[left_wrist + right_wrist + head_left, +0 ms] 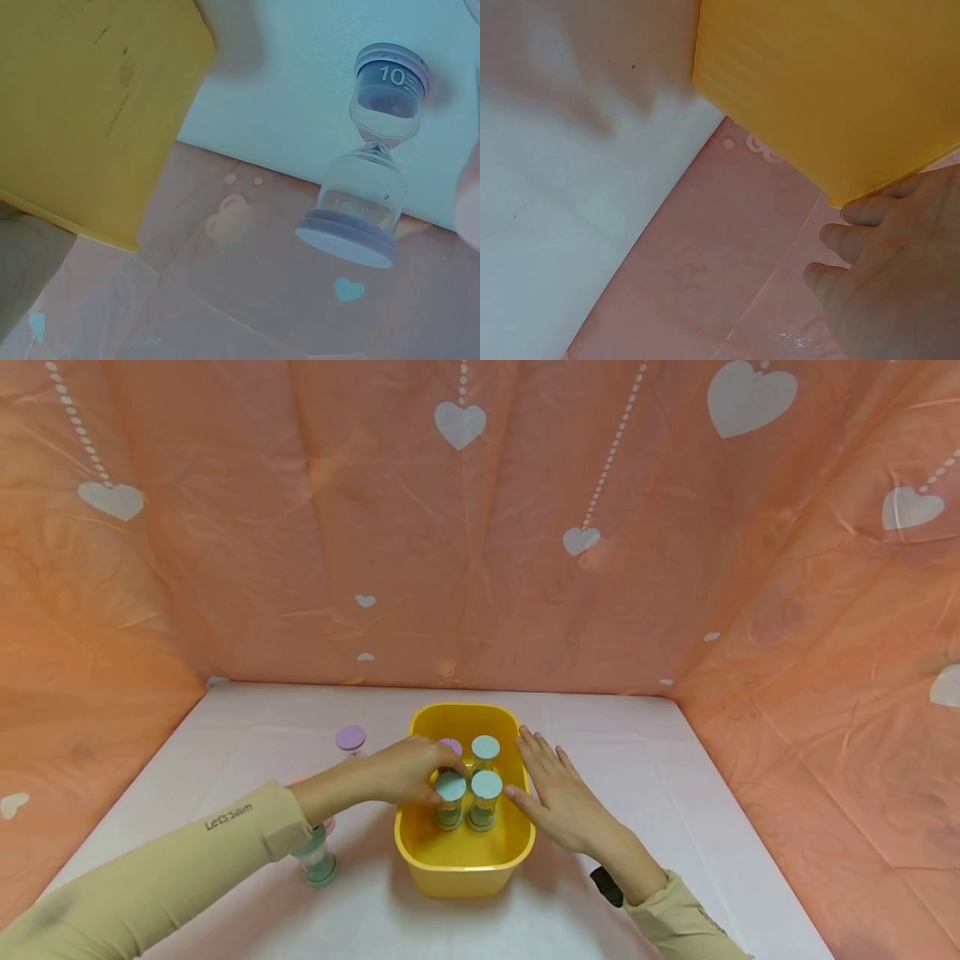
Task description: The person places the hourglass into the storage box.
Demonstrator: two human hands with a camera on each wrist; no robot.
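Note:
A yellow plastic bin (465, 881) holds several hourglass sand timers standing upright. My left hand (408, 770) reaches over the bin's left side and pinches the green-capped sand timer (451, 787) at the front left, near its cap. Beside it stands another green-capped timer (485, 787), with a third green cap (485, 747) behind. A purple-capped timer (452, 745) is partly hidden behind my left fingers. My right hand (562, 797) rests against the bin's right rim, its fingers straight; the right wrist view shows the fingertips touching the bin's outer edge (885, 184).
Left of the bin stand a purple-capped timer (350, 738), also in the left wrist view (375, 157), and a green timer (320, 867). A pink timer (330, 824) is mostly hidden behind the left forearm. A white-covered table (622, 735) meets an orange heart-patterned curtain (517, 610).

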